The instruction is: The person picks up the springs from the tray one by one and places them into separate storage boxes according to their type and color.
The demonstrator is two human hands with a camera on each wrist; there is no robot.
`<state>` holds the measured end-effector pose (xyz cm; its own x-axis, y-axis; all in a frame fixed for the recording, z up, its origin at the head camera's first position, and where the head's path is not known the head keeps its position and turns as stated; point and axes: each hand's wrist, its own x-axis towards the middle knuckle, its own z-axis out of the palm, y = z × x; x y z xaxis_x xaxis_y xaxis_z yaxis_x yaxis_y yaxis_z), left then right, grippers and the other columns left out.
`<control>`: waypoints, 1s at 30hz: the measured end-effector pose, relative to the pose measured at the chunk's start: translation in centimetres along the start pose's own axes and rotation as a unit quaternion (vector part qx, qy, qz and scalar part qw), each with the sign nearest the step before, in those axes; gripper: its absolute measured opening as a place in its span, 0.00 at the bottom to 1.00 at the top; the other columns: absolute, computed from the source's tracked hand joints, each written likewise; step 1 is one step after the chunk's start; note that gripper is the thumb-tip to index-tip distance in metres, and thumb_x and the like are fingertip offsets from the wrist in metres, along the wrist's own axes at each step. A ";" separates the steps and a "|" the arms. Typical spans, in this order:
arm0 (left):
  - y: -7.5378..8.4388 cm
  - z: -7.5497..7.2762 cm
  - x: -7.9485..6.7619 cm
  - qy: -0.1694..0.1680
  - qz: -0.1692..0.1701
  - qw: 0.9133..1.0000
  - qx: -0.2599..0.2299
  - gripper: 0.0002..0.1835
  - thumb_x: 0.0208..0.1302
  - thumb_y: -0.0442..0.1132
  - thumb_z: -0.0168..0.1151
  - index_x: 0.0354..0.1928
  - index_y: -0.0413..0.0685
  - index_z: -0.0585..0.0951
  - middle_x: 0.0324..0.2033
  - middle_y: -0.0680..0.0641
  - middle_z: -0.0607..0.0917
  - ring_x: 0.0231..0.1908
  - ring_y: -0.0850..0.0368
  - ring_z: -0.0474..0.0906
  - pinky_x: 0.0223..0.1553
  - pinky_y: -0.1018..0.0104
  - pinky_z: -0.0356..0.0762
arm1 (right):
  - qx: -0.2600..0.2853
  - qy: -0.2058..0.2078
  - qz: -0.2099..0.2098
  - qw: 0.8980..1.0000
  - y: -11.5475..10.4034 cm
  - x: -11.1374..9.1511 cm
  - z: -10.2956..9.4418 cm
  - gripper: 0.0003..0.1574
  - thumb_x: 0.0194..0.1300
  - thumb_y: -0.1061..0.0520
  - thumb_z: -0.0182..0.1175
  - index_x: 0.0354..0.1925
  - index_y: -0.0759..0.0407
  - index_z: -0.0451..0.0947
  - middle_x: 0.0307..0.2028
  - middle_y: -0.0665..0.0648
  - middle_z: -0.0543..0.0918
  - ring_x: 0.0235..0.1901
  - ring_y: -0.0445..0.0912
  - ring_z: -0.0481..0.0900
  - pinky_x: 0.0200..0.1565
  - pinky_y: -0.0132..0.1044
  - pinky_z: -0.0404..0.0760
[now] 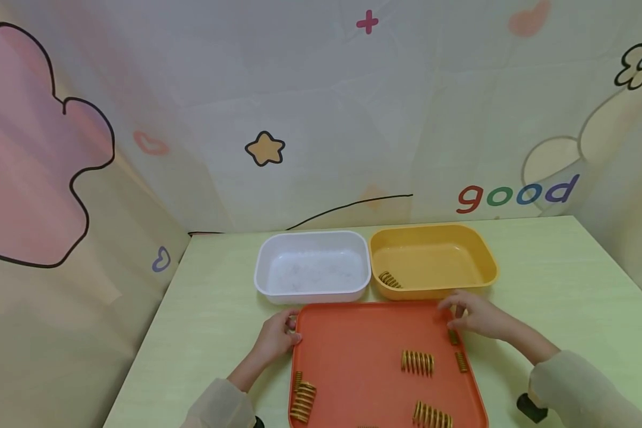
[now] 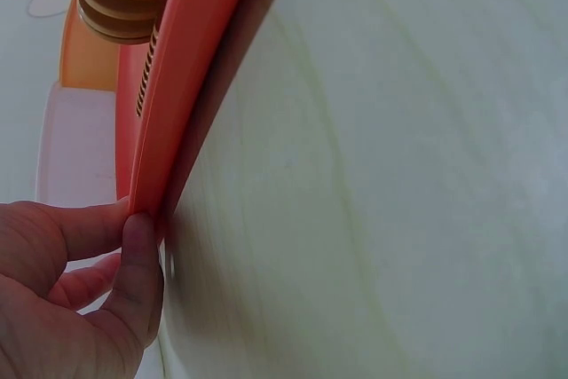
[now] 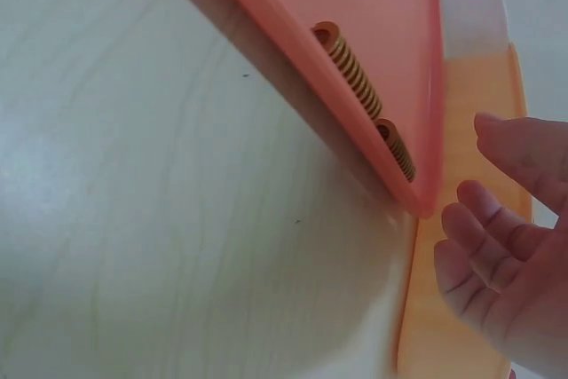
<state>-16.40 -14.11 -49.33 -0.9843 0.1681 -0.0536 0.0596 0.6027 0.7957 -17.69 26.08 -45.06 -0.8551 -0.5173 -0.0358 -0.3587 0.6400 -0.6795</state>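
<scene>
A red-orange tray (image 1: 353, 345) lies on the table, with several brass-coloured springs in it. My left hand (image 1: 276, 337) pinches the tray's left rim between thumb and fingers, as the left wrist view also shows. Over the far right corner is my right hand (image 1: 473, 315), its fingers loosely bent and nothing in them. Just below that hand, two small springs, one nearer (image 3: 398, 150) and one farther (image 3: 351, 68), lie along the right rim. Large springs sit at the middle right (image 1: 417, 362), the near right (image 1: 432, 415) and the left side (image 1: 303, 402), beside another small spring (image 1: 298, 380).
Behind the tray stand a white bin (image 1: 312, 296) on the left and a yellow bin (image 1: 438, 261) on the right, side by side. A spring (image 1: 389, 279) lies in the yellow bin's near left corner. A printed cloth (image 1: 321, 107) hangs behind the table (image 1: 556, 285).
</scene>
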 end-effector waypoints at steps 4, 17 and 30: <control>0.0 0.0 0.0 0.000 0.002 1.000 0.000 0.25 0.44 0.23 0.60 0.49 0.34 0.72 0.26 0.45 0.73 0.19 0.62 0.65 0.16 0.72 0.67 | 0.005 -0.004 0.015 1.000 0.3 -0.2 0.4 0.19 0.50 0.62 0.62 0.43 0.67 0.74 0.29 0.56 0.68 0.26 0.37 0.62 0.25 0.29 0.65; -0.1 0.0 0.1 0.000 -0.005 1.000 0.003 0.25 0.44 0.23 0.60 0.49 0.34 0.72 0.27 0.45 0.74 0.20 0.61 0.66 0.18 0.72 0.68 | 0.015 -0.025 0.022 0.999 1.0 -0.6 0.7 0.19 0.50 0.63 0.61 0.43 0.65 0.74 0.37 0.62 0.70 0.28 0.42 0.64 0.26 0.29 0.67; 0.0 0.0 0.1 0.000 -0.006 1.000 0.013 0.24 0.44 0.23 0.60 0.49 0.35 0.73 0.26 0.46 0.73 0.21 0.61 0.66 0.18 0.72 0.68 | -0.041 -0.007 -0.003 0.999 1.2 -0.7 1.2 0.15 0.46 0.67 0.60 0.37 0.62 0.78 0.33 0.57 0.73 0.28 0.40 0.65 0.26 0.28 0.65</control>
<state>-16.50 -14.04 -49.32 -0.9851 0.1603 -0.0627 0.0521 0.6250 0.7789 -17.08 26.45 -46.73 -0.8478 -0.5286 -0.0430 -0.3936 0.6815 -0.6169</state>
